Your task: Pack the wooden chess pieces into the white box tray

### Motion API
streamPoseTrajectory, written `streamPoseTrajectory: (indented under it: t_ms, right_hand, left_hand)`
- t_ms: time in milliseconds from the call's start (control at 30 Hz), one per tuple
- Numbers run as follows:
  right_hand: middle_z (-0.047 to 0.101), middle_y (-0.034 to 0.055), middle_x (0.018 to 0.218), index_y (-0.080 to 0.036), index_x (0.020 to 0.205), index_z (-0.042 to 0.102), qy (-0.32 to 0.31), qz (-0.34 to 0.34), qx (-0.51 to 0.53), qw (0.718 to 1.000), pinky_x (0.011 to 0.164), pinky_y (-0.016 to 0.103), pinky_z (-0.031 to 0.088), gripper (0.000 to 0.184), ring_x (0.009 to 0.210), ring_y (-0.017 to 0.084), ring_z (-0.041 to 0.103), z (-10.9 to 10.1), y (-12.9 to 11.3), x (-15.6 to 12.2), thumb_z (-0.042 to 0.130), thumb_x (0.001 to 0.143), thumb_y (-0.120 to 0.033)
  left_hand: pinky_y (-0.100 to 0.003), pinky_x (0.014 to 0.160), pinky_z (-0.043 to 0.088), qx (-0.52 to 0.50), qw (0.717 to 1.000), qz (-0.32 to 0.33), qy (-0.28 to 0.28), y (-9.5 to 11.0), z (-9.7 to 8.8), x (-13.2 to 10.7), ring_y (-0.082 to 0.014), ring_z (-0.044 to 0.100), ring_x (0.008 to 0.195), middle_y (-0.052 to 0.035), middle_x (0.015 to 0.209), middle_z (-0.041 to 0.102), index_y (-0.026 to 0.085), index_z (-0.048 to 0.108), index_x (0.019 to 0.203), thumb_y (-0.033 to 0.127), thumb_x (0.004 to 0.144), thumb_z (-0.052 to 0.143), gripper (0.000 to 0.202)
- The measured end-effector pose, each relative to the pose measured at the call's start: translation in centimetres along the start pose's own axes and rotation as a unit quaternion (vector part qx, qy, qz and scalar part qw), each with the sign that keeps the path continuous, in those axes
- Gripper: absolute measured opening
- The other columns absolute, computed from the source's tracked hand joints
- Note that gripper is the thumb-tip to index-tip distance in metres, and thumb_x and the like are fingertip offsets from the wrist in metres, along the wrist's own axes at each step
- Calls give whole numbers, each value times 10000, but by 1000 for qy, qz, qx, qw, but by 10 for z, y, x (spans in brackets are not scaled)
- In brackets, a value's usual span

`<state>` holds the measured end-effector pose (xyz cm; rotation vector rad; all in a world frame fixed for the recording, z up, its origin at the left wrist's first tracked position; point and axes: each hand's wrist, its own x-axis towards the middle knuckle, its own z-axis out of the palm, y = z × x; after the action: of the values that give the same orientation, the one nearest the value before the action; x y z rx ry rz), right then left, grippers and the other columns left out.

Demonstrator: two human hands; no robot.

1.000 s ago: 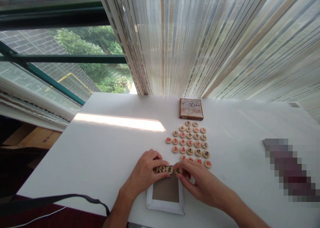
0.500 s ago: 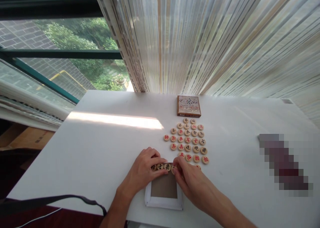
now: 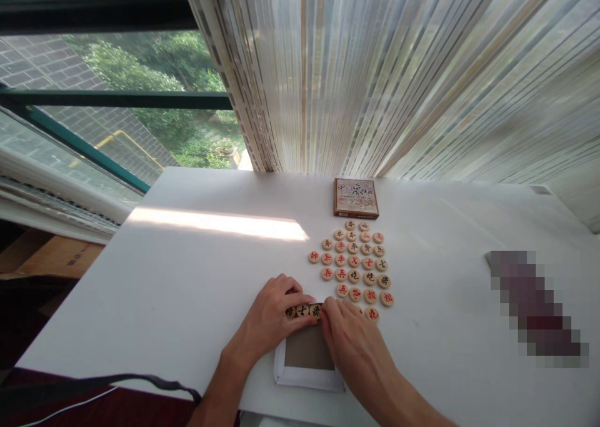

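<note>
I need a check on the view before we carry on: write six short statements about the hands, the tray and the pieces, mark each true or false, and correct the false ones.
1. The left hand straddles a row of pieces at the far end of the tray. True.
2. The right hand rests on the printed box. False: it is at the right end of that row.
3. The printed box lies beyond the loose pieces, towards the curtain. True.
4. All the loose pieces bear black characters. False: some are red.
5. Pieces cover the whole tray bottom. False: much of its brown surface shows.
6. The sunlit strip lies left of the loose pieces. True.
</note>
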<state>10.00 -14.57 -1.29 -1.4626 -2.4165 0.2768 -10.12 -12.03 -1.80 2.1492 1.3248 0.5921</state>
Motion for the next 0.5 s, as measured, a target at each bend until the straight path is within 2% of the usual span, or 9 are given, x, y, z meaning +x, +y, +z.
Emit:
streamPoseTrajectory:
  t_ms: [133, 367, 500]
  right_hand:
    - [615, 28, 760, -225, 832, 527, 28, 1, -26, 999, 602, 321, 387, 191, 691, 223, 609, -1, -1, -1, 518, 967, -91]
    - [606, 35, 813, -217, 834, 575, 50, 15, 0, 999, 611, 310, 370, 200, 707, 205, 590, 2, 8, -5, 506, 993, -118]
    - [603, 28, 787, -215, 844, 591, 69, 8, 32, 997, 639, 316, 374, 222, 699, 202, 576, -4, 7, -8, 474, 1016, -138]
  left_hand:
    - [-375, 827, 482, 4, 1000, 3, 1, 0, 0, 0, -211, 586, 906, -29, 972, 654, 296, 767, 1067, 366, 815, 827, 268]
    - [-373, 818, 487, 2, 1000, 8, 0, 1, -2, 1, -209, 588, 891, -31, 957, 656, 286, 771, 1055, 373, 812, 828, 264]
    - [-369, 824, 494, 4, 1000, 9, 3, 3, -3, 1, -205, 591, 896, -32, 964, 658, 282, 774, 1053, 369, 819, 823, 254]
